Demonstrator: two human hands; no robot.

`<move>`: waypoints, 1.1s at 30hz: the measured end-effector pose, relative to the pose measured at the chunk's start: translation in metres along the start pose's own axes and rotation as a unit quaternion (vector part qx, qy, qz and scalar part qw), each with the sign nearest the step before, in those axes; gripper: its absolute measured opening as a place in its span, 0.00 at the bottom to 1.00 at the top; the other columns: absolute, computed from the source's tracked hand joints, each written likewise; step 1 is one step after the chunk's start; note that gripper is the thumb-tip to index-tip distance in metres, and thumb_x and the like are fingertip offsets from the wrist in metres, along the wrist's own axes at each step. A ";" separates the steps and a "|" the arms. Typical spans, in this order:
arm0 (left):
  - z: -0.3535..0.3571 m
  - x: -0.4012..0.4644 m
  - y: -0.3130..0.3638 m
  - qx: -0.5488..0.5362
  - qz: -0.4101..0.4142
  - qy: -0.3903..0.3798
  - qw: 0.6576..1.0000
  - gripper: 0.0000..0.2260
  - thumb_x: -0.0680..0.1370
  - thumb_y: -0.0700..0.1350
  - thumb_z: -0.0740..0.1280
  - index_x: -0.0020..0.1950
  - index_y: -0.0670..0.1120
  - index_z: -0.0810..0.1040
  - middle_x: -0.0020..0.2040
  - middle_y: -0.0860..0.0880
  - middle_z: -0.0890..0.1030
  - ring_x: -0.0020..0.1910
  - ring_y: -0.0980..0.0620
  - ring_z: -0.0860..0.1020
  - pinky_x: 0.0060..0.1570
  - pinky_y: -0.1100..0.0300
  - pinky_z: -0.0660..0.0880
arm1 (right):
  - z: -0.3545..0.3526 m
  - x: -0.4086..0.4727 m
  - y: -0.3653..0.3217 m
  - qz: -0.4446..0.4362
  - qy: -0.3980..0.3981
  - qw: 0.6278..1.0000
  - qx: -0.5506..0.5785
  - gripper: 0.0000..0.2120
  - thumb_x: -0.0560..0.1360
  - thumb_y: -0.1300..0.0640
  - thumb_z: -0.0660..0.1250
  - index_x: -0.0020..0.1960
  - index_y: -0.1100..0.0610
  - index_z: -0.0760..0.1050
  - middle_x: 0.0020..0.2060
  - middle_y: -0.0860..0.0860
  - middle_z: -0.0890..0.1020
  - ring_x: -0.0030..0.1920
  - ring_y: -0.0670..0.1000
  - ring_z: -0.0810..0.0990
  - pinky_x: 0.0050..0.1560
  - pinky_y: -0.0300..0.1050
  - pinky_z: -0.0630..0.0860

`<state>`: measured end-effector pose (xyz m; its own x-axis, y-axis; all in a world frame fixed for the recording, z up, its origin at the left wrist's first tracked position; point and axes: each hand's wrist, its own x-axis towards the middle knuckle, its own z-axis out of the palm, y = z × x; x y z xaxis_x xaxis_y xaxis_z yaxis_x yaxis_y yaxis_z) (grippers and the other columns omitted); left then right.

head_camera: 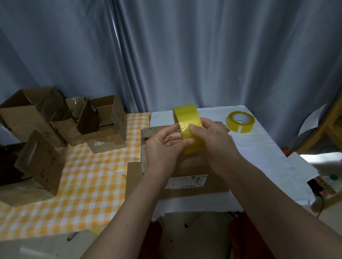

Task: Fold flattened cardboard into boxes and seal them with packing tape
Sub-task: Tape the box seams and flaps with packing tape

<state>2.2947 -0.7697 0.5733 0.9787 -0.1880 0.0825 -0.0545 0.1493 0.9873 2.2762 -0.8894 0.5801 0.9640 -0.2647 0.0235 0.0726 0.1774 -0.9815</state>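
A: What do the 2 hands have?

B: Both are on 1 yellow roll of packing tape [188, 126], held upright above the tabletop. The right hand [213, 138] curls around the roll's right side, its thumb lying on the glossy outer face. The left hand [163, 146] sits palm-up at the roll's left edge, fingers bent and touching the tape; whether it pinches a loose end I cannot tell.

A: And the cardboard?

B: A flattened brown cardboard sheet [189, 168] lies directly under the hands on the white cloth-covered tabletop [269, 152]. A white printed shipping label [187, 181] is stuck to it near the front edge. The sheet's far edge looks torn and ragged.

A: Any other tape?

B: A 2nd yellow tape roll with a white core [240, 121] lies flat on the white cloth, to the right of the hands and well apart from them.

A: What is on the left?

B: An orange-and-white checked cloth [85, 188] covers that part. On it stand several brown cardboard boxes with open flaps [64, 120], crowded together at the back left, and 1 more brown open box [27, 171] nearer the left edge. A grey-blue curtain [180, 47] hangs behind everything.
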 end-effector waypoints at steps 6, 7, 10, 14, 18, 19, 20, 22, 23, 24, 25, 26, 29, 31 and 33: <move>0.003 -0.005 -0.001 -0.007 -0.017 0.009 1.000 0.20 0.67 0.31 0.75 0.59 0.40 0.79 0.44 0.44 0.85 0.40 0.56 0.83 0.42 0.65 0.80 | 0.001 0.001 0.003 0.031 0.015 0.999 0.013 0.07 0.76 0.60 0.65 0.52 0.59 0.79 0.43 0.58 0.83 0.44 0.57 0.81 0.46 0.51 0.78; 0.003 -0.005 -0.001 -0.005 -0.017 0.010 1.000 0.20 0.68 0.31 0.74 0.59 0.40 0.79 0.44 0.44 0.85 0.40 0.57 0.83 0.41 0.65 0.80 | 0.001 0.001 0.003 0.035 0.007 0.999 0.012 0.07 0.76 0.60 0.65 0.52 0.59 0.79 0.44 0.59 0.83 0.45 0.57 0.81 0.48 0.53 0.78; 0.003 -0.005 -0.004 0.005 -0.014 0.011 1.000 0.19 0.67 0.31 0.75 0.57 0.40 0.80 0.43 0.46 0.85 0.38 0.57 0.83 0.40 0.66 0.80 | 0.003 -0.001 0.001 0.046 0.016 0.999 0.012 0.05 0.75 0.62 0.64 0.46 0.57 0.79 0.40 0.57 0.83 0.41 0.56 0.79 0.46 0.53 0.77; 0.006 -0.005 -0.009 0.011 -0.007 0.020 1.000 0.17 0.66 0.30 0.76 0.50 0.44 0.81 0.40 0.49 0.85 0.38 0.57 0.83 0.40 0.64 0.80 | 0.009 -0.001 -0.001 0.054 0.061 0.996 0.030 0.11 0.72 0.66 0.61 0.34 0.56 0.74 0.26 0.50 0.75 0.31 0.50 0.73 0.32 0.42 0.71; 0.005 -0.004 -0.010 0.001 -0.011 0.020 1.000 0.17 0.66 0.29 0.75 0.50 0.44 0.80 0.41 0.48 0.85 0.38 0.56 0.83 0.40 0.65 0.80 | 0.010 -0.001 -0.001 0.079 0.060 0.993 0.062 0.09 0.70 0.69 0.60 0.37 0.58 0.74 0.32 0.55 0.75 0.37 0.55 0.73 0.35 0.46 0.70; 0.005 -0.005 -0.010 0.001 -0.013 0.020 1.000 0.16 0.66 0.30 0.75 0.50 0.44 0.80 0.41 0.48 0.85 0.39 0.56 0.83 0.40 0.64 0.80 | 0.010 0.000 0.000 0.087 0.063 0.992 0.064 0.09 0.69 0.69 0.60 0.37 0.58 0.74 0.32 0.56 0.75 0.38 0.56 0.73 0.35 0.46 0.70; 0.005 -0.006 -0.010 0.002 -0.015 0.020 1.000 0.16 0.66 0.30 0.75 0.49 0.44 0.80 0.40 0.49 0.85 0.39 0.56 0.83 0.40 0.64 0.80 | 0.010 0.001 0.001 0.094 0.065 0.991 0.067 0.09 0.69 0.69 0.60 0.37 0.58 0.73 0.32 0.56 0.74 0.39 0.56 0.72 0.35 0.46 0.70; 0.004 -0.007 -0.011 0.003 -0.018 0.021 1.000 0.17 0.66 0.29 0.76 0.49 0.44 0.81 0.40 0.48 0.85 0.39 0.55 0.83 0.40 0.64 0.80 | 0.011 0.001 0.002 0.105 0.070 0.989 0.076 0.08 0.67 0.69 0.60 0.38 0.59 0.72 0.34 0.58 0.73 0.41 0.58 0.72 0.35 0.47 0.69; 0.005 -0.008 -0.012 0.003 -0.018 0.021 1.000 0.17 0.66 0.29 0.76 0.50 0.43 0.80 0.41 0.48 0.85 0.39 0.55 0.83 0.39 0.64 0.80 | 0.011 0.001 0.002 0.108 0.072 0.988 0.081 0.07 0.66 0.69 0.60 0.38 0.59 0.73 0.34 0.58 0.73 0.42 0.58 0.71 0.35 0.47 0.68; 0.005 -0.008 -0.012 0.003 -0.018 0.022 1.000 0.17 0.65 0.29 0.76 0.50 0.43 0.80 0.41 0.47 0.85 0.39 0.55 0.83 0.40 0.64 0.80 | 0.011 0.001 0.002 0.108 0.074 0.988 0.084 0.07 0.65 0.69 0.60 0.38 0.59 0.73 0.34 0.58 0.73 0.42 0.59 0.71 0.36 0.48 0.69; 0.005 -0.008 -0.012 0.005 -0.018 0.023 1.000 0.17 0.65 0.29 0.76 0.50 0.43 0.81 0.42 0.47 0.85 0.39 0.55 0.83 0.40 0.64 0.80 | 0.011 0.000 0.002 0.106 0.074 0.988 0.084 0.06 0.64 0.67 0.61 0.37 0.59 0.74 0.34 0.58 0.74 0.41 0.58 0.72 0.36 0.48 0.69; 0.005 -0.007 -0.012 0.008 -0.017 0.024 1.000 0.17 0.66 0.30 0.76 0.50 0.43 0.81 0.42 0.47 0.85 0.39 0.55 0.83 0.40 0.64 0.80 | 0.011 -0.001 0.002 0.102 0.070 0.989 0.084 0.06 0.62 0.65 0.62 0.38 0.59 0.75 0.36 0.60 0.74 0.41 0.59 0.72 0.38 0.50 0.70; 0.005 -0.007 -0.012 0.010 -0.020 0.023 0.999 0.16 0.66 0.30 0.76 0.48 0.45 0.81 0.40 0.49 0.85 0.38 0.56 0.83 0.39 0.65 0.80 | 0.011 -0.003 0.003 0.102 0.066 0.988 0.090 0.07 0.61 0.63 0.63 0.37 0.58 0.77 0.40 0.62 0.75 0.42 0.60 0.73 0.42 0.55 0.70; 0.005 -0.007 -0.013 0.003 -0.025 0.024 0.999 0.16 0.66 0.29 0.75 0.48 0.44 0.81 0.40 0.49 0.85 0.37 0.56 0.83 0.38 0.65 0.80 | 0.010 -0.002 0.004 0.108 0.069 0.988 0.086 0.08 0.65 0.66 0.61 0.33 0.56 0.77 0.36 0.59 0.75 0.40 0.58 0.73 0.39 0.50 0.70; 0.006 -0.007 -0.014 0.007 -0.026 0.026 0.999 0.16 0.66 0.29 0.75 0.48 0.44 0.80 0.40 0.49 0.85 0.37 0.57 0.83 0.38 0.65 0.79 | 0.008 0.000 0.006 0.111 0.068 0.987 0.091 0.11 0.67 0.69 0.59 0.32 0.56 0.75 0.33 0.56 0.74 0.38 0.56 0.72 0.37 0.48 0.69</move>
<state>2.2871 -0.7759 0.5598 0.9891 -0.1454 0.0244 -0.0057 0.1275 0.9918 2.2782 -0.8812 0.5758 0.9187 -0.3234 -0.2269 -0.0801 0.4099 -0.9086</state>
